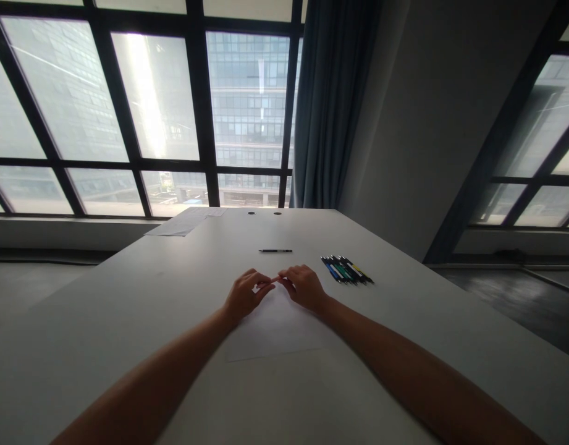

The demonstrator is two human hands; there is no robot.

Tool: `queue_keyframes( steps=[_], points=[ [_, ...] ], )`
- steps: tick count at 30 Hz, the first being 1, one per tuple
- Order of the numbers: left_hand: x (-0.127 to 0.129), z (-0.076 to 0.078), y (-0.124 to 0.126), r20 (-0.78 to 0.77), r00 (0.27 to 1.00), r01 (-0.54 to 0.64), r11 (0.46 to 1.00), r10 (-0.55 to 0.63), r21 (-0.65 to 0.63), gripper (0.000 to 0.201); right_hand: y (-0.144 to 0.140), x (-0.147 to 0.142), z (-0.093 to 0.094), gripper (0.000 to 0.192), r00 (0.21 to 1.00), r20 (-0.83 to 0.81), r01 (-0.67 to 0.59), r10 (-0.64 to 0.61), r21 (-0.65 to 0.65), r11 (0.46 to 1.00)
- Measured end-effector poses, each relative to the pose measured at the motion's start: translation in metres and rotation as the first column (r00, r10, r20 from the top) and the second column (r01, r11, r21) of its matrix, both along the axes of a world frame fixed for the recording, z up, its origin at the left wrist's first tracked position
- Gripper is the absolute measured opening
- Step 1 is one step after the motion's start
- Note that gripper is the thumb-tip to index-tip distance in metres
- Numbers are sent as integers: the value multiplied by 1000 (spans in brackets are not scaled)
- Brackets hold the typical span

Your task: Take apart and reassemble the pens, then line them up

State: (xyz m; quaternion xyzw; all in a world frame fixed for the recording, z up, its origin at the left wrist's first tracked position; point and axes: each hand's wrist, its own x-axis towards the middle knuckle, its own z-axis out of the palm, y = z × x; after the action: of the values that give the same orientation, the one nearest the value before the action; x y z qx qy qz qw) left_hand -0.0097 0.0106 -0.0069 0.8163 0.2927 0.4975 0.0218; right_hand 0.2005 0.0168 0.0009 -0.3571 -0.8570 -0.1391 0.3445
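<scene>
The white table (126, 321) fills most of my view, running out toward the big windows (159, 99) and the blue curtain (330, 99). A sheet of white paper (275, 330) lies flat on it right in front of me, and more sheets (186, 221) sit at the far left corner. Over the near sheet's top edge my left hand (243, 295) and right hand (303, 287) meet, fingers curled, both pinching a small pink thing (275, 279) between their tips; what it is I cannot tell. To the right lies a bunch of coloured pens (346, 270), and beyond my hands a single black pen (275, 250) lies alone
</scene>
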Motion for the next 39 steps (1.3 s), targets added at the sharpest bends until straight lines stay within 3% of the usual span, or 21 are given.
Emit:
queue_keyframes(
  steps=[5,10,14,19,25,30,35,39],
  points=[
    [0,3,-1,-103,995,-5,1000,7,20,42,-11,-7,4,17,955,-249,-205,160,-170,964],
    [-1,0,3,-192,979,-66,998,64,-4,27,-13,-17,6,21,798,-525,-483,297,-260,836],
    [-1,0,3,-195,969,-155,988,154,8,16,-4,-12,6,32,726,-663,-517,185,-348,782],
    [-2,3,1,-116,944,-306,951,309,39,10,10,5,8,40,610,-791,-430,-47,-380,819],
    [-6,6,0,-92,893,-433,897,440,91,8,18,12,1,43,655,-749,-397,-102,-456,797],
    [-3,9,-4,-278,891,-294,923,358,246,17,9,-2,3,47,707,-699,-390,-104,-509,767],
    [0,4,-4,-346,888,-245,948,303,204,22,2,-11,5,50,782,-622,-432,-37,-585,687],
    [-2,3,-2,-354,889,-230,951,291,205,22,8,-3,6,41,855,-518,-407,-3,-676,614]
  ],
)
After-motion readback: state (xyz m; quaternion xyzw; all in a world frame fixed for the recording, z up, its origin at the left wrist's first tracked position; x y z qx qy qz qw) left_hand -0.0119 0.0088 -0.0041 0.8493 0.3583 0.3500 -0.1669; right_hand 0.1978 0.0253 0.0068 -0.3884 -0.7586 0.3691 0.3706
